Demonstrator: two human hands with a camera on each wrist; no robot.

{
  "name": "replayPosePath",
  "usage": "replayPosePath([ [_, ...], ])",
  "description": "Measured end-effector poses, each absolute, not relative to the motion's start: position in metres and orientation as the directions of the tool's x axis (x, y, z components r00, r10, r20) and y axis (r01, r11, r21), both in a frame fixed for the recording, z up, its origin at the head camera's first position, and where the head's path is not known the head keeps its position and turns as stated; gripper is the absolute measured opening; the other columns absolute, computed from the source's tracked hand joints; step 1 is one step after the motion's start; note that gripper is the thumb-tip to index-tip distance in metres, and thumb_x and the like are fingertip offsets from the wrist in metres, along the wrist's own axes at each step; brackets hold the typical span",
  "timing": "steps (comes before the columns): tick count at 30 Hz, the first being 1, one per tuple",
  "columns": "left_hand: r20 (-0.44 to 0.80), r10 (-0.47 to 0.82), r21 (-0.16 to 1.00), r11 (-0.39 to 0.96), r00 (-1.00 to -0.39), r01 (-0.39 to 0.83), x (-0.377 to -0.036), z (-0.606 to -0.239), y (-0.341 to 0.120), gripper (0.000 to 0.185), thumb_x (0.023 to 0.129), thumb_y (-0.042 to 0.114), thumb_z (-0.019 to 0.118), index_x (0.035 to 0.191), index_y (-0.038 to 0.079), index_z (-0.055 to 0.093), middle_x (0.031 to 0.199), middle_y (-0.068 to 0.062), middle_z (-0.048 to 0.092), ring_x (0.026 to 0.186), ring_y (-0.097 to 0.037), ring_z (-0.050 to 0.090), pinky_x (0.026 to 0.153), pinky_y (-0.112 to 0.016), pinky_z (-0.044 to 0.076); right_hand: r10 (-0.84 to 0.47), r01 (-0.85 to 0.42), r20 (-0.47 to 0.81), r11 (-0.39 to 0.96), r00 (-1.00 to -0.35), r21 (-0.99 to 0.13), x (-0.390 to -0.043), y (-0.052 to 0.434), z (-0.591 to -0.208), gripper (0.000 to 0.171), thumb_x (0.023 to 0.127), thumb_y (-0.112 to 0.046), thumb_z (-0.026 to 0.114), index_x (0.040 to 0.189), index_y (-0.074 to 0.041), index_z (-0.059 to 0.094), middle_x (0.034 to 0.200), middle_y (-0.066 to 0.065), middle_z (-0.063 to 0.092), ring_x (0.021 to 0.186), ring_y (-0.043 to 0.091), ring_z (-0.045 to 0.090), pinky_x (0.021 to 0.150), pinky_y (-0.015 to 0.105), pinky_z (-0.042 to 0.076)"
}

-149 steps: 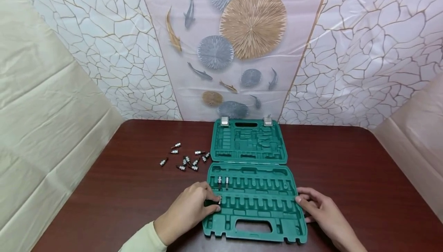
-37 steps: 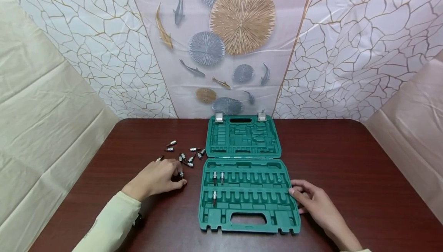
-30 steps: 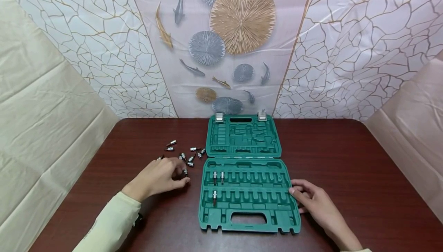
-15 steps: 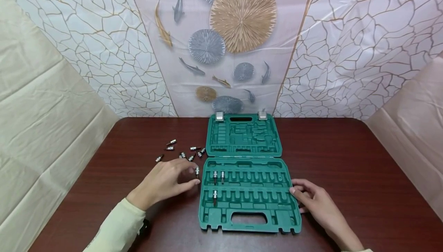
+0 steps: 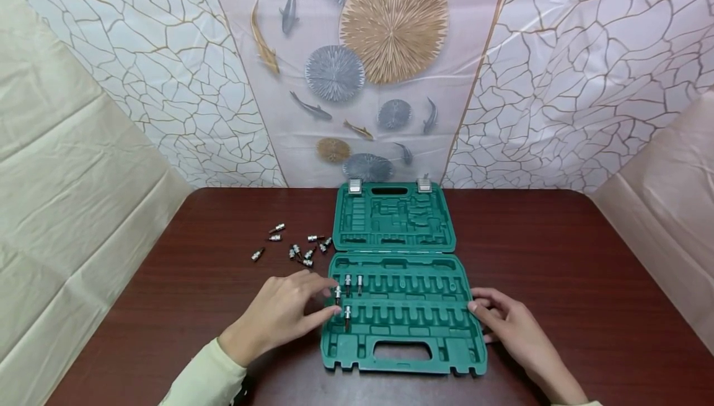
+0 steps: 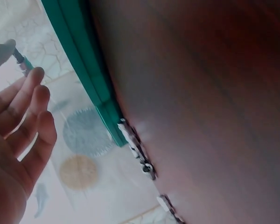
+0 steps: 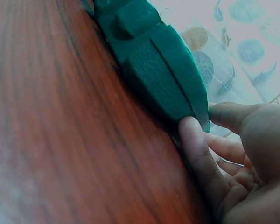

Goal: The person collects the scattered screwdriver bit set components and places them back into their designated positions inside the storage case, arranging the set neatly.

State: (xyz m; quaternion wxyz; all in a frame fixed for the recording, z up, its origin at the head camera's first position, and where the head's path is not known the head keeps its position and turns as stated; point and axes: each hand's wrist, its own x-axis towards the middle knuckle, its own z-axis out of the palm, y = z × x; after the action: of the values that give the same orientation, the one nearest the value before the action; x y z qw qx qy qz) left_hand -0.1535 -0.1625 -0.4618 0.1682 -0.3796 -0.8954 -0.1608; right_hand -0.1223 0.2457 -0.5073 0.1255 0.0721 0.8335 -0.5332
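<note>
Steel bit point(image 5: 337, 295) in left grip point(image 5: 284, 313), over green case point(image 5: 413, 356)

My case point(image 5: 404, 331) is green throughout. The bits point(image 5: 304, 251) at centre left are silver metal. The table point(image 5: 558, 257) is dark red-brown woodgrain. My sleeve point(image 5: 206, 381), lower left, is pale yellow. The backdrop point(image 5: 390, 52) shows gold-veined crackle, tan and grey discs, fish.
</note>
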Motion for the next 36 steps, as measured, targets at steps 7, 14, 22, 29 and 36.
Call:
replayPosePath([
  [7, 0.398, 0.611, 0.143, 0.696, -0.684, 0.704, -0.143, -0.462, -0.15, 0.037, 0.091, 0.046, 0.082, 0.115, 0.018, 0.08, 0.099, 0.007, 0.076, 0.086, -0.008, 0.066, 0.05, -0.017, 0.044, -0.016, 0.265, -0.298, 0.414, -0.955, -0.871, -0.123, 0.244, -0.505, 0.064, 0.106, -0.041, 0.065, 0.152, 0.001, 0.05, 0.118, 0.011, 0.067, 0.094, 0.016, 0.07, 0.073, 0.036, 0.061],
  [14, 0.329, 0.595, 0.193, 0.718, -0.734, 0.669, -0.13, -0.465, -0.134, 0.036, 0.095, 0.044, 0.079, 0.12, 0.017, 0.079, 0.109, 0.003, 0.078, 0.094, -0.011, 0.065, 0.061, -0.028, 0.056, -0.001, 0.289, -0.318, 0.41, -0.948, -0.865, -0.122, 0.243, -0.503, 0.064, 0.104, -0.042, 0.067, 0.151, -0.002, 0.052, 0.118, 0.012, 0.067, 0.093, 0.017, 0.07, 0.073, 0.036, 0.061],
  [22, 0.229, 0.608, 0.205, 0.734, -0.761, 0.648, -0.127, -0.467, -0.123, 0.033, 0.099, 0.039, 0.076, 0.121, 0.015, 0.077, 0.107, 0.006, 0.074, 0.094, -0.01, 0.061, 0.072, -0.029, 0.057, 0.001, 0.292, -0.321, 0.421, -0.947, -0.859, -0.123, 0.242, -0.504, 0.064, 0.105, -0.042, 0.066, 0.152, -0.001, 0.051, 0.118, 0.012, 0.067, 0.093, 0.017, 0.069, 0.073, 0.036, 0.061],
  [29, 0.209, 0.65, 0.095, 0.73, -0.73, 0.677, -0.13, -0.469, -0.118, 0.036, 0.099, 0.045, 0.074, 0.121, 0.016, 0.078, 0.109, 0.003, 0.074, 0.094, -0.012, 0.062, 0.077, -0.032, 0.056, 0.004, 0.294, -0.322, 0.413, -0.947, -0.862, -0.121, 0.242, -0.505, 0.063, 0.105, -0.04, 0.066, 0.151, -0.001, 0.051, 0.119, 0.012, 0.067, 0.093, 0.017, 0.069, 0.073, 0.036, 0.061],
  [36, 0.226, 0.673, 0.031, 0.718, -0.704, 0.696, -0.133, -0.47, -0.116, 0.037, 0.095, 0.05, 0.076, 0.117, 0.02, 0.079, 0.102, 0.005, 0.071, 0.09, -0.012, 0.063, 0.069, -0.03, 0.054, -0.003, 0.27, -0.3, 0.428, -0.954, -0.862, -0.123, 0.243, -0.505, 0.062, 0.106, -0.039, 0.065, 0.152, 0.0, 0.05, 0.119, 0.011, 0.067, 0.093, 0.016, 0.069, 0.072, 0.035, 0.061],
])
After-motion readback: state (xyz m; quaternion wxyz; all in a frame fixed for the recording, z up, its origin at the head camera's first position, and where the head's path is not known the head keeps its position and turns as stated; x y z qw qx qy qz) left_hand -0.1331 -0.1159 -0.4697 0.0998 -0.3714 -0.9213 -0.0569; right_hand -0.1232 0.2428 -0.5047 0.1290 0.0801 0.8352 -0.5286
